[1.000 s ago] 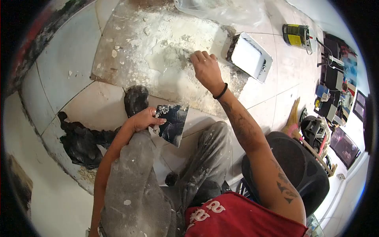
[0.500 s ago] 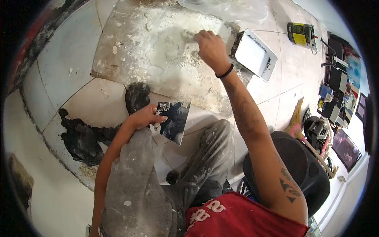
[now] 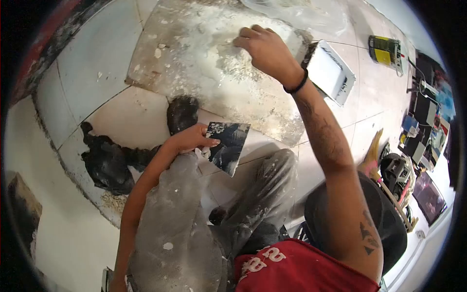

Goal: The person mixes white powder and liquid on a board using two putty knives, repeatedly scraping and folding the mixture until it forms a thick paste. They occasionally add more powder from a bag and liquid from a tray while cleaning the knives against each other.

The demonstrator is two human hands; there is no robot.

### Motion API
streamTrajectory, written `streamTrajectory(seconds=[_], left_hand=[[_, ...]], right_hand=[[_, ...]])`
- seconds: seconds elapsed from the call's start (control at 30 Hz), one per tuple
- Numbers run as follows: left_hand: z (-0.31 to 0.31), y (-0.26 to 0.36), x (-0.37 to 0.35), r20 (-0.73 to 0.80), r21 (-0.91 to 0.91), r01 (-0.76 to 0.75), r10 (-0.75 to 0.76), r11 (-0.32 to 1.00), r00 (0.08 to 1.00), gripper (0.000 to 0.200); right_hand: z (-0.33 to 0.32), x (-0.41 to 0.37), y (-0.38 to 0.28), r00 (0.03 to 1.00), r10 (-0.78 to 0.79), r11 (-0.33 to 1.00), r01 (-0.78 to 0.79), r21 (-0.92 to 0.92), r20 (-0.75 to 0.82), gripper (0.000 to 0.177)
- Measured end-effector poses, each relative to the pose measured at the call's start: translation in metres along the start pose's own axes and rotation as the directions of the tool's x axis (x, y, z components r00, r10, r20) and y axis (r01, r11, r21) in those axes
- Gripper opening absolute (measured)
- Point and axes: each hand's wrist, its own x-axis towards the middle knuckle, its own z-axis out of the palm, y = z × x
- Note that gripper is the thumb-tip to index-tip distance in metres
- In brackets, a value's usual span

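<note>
My left hand (image 3: 197, 138) grips a dark flat plate (image 3: 227, 146) by its left edge, above my knee. The plate is smeared with white material. Over the board (image 3: 151, 73), which is coated with whitish powder and paste, my right hand (image 3: 267, 51) hangs with its fingers bent and pressed together. Whatever those fingers hold, if anything, is hidden. White paste (image 3: 204, 65) covers the middle of the board. To the right of my right hand is a white tray (image 3: 332, 73) with dark marks on its rim.
Clear plastic (image 3: 311, 17) lies beyond the board. A green and yellow can (image 3: 384, 50) stands at the upper right. Black plastic (image 3: 107, 165) lies at the left. A black stool (image 3: 389, 228), a broom (image 3: 373, 153) and assorted items are at the right.
My right hand has lifted slightly and its wrist has shifted right. The view has shifted, so the board, tray and plate appear further right. My left hand keeps its hold on the plate.
</note>
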Motion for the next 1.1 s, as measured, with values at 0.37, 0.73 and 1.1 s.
streamTrajectory(seconds=[0.37,0.73,1.1], left_hand=[[-0.01,-0.019,0.005,0.043,-0.043,-0.022,0.024,0.999,0.999,0.015],[-0.007,-0.014,0.005,0.054,-0.066,-0.002,0.006,0.998,0.999,0.009],[-0.009,-0.023,0.006,0.02,-0.067,-0.061,0.063,0.996,0.998,0.02]], right_hand=[[0.048,0.015,-0.016,0.921,-0.379,0.915,0.388,-0.111,0.093,0.011],[0.012,0.001,-0.013,0.903,-0.387,0.912,0.405,-0.067,0.189,0.008],[0.036,-0.024,-0.01,0.876,-0.479,0.876,0.481,-0.036,0.06,0.015]])
